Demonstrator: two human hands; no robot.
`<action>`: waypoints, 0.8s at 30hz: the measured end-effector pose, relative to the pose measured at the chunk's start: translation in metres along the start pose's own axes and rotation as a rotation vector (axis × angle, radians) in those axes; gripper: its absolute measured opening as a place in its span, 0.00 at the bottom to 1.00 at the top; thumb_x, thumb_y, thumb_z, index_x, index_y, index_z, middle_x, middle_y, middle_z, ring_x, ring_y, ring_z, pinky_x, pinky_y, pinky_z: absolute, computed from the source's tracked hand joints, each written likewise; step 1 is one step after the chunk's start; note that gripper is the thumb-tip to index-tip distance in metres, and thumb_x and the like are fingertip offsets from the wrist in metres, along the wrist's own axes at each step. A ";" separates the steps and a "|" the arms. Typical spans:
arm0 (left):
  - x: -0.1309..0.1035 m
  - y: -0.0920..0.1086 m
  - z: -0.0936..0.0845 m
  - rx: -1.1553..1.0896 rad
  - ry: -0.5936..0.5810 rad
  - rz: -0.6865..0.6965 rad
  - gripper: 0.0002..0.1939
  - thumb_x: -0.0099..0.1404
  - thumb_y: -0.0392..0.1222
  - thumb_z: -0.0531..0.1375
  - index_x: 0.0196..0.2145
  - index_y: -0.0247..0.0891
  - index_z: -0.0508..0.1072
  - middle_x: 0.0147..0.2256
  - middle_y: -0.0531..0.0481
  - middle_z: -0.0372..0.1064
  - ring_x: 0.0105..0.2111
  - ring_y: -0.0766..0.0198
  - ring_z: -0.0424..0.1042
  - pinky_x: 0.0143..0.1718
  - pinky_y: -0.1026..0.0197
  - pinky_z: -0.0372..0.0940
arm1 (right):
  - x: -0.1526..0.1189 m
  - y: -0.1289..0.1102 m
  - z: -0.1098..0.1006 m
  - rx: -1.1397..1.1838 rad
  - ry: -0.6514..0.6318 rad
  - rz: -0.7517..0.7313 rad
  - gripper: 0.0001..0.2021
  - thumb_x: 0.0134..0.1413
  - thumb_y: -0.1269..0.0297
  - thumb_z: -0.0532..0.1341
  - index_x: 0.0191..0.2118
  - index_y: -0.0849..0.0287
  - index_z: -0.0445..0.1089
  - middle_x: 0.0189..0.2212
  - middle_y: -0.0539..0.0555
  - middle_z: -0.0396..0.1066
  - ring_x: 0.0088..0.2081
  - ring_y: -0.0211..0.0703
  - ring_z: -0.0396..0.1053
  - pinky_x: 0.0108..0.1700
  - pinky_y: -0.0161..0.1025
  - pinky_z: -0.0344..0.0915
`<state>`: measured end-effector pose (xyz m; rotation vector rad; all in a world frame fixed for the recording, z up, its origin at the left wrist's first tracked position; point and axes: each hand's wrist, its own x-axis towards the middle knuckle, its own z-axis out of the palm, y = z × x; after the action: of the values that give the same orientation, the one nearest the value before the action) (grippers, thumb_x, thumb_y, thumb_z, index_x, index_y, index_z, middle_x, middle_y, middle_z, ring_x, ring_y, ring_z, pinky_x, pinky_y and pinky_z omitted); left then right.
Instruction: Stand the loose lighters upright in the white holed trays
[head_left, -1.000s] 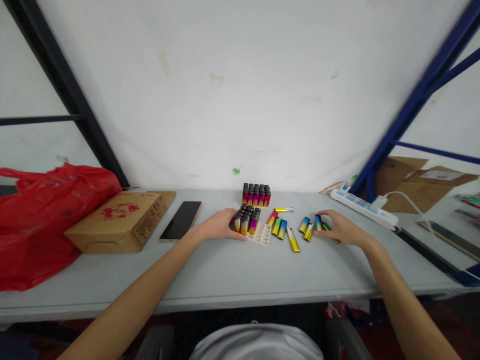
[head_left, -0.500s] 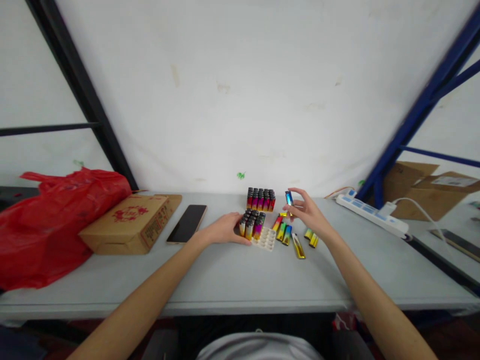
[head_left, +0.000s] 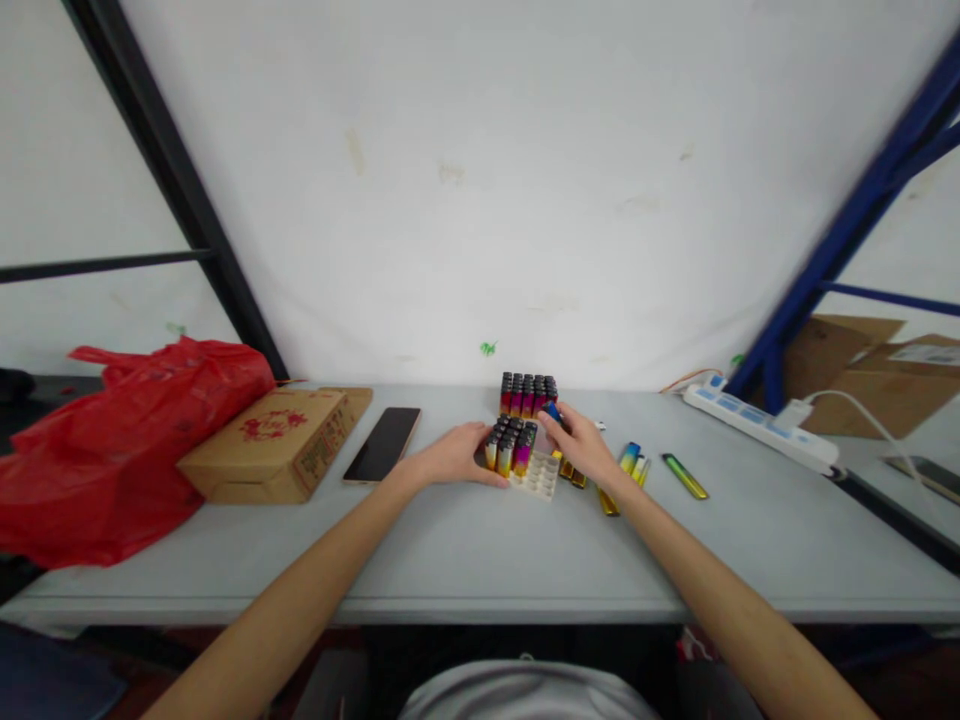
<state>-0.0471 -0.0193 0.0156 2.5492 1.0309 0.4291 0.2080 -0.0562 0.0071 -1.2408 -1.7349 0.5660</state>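
Observation:
My left hand (head_left: 456, 456) is curled round the left side of a white lighter tray (head_left: 541, 477) with rows of round-cornered slots. Several lighters (head_left: 510, 446) stand upright in its left part, black tops up, while the slots on the right show bare. Just over the tray's right back corner, my right hand (head_left: 581, 443) pinches a blue lighter (head_left: 553, 411), its lower end hidden by the fingers. Loose gold and multicoloured lighters (head_left: 628, 458) lie beside and under my right forearm, and a green-yellow lighter (head_left: 684, 476) lies farther right.
Behind the tray stands a full block of red-purple lighters (head_left: 527, 396). To the left are a phone (head_left: 384, 445), a cardboard box (head_left: 262, 450) and a red plastic bag (head_left: 142, 450). A white power strip (head_left: 757, 430) runs along the right, near an open carton (head_left: 885, 380).
My right hand has moved left with the blue lighter, to the tray's back right corner. My left hand stays on the tray. The whole view has shifted slightly.

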 end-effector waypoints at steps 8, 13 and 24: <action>0.000 0.001 -0.001 -0.010 0.001 -0.008 0.39 0.48 0.68 0.72 0.48 0.37 0.75 0.47 0.41 0.77 0.47 0.44 0.74 0.49 0.51 0.68 | -0.003 -0.011 0.005 -0.007 0.023 -0.046 0.20 0.68 0.43 0.53 0.32 0.54 0.64 0.23 0.47 0.68 0.27 0.41 0.65 0.33 0.37 0.60; 0.000 0.001 -0.001 -0.022 0.005 -0.020 0.38 0.47 0.68 0.72 0.47 0.38 0.75 0.47 0.42 0.77 0.45 0.45 0.75 0.48 0.51 0.68 | -0.003 -0.008 0.006 -0.024 0.081 -0.025 0.24 0.66 0.40 0.53 0.29 0.55 0.63 0.24 0.48 0.65 0.28 0.41 0.63 0.31 0.36 0.57; 0.001 -0.003 0.001 -0.031 0.004 -0.010 0.39 0.46 0.68 0.73 0.47 0.37 0.75 0.47 0.40 0.76 0.47 0.45 0.74 0.50 0.51 0.67 | -0.006 -0.006 0.009 -0.144 0.148 0.005 0.23 0.61 0.47 0.52 0.19 0.55 0.56 0.17 0.48 0.55 0.23 0.38 0.54 0.28 0.38 0.48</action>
<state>-0.0474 -0.0165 0.0132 2.5158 1.0297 0.4437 0.1978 -0.0625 0.0054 -1.3522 -1.6717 0.3473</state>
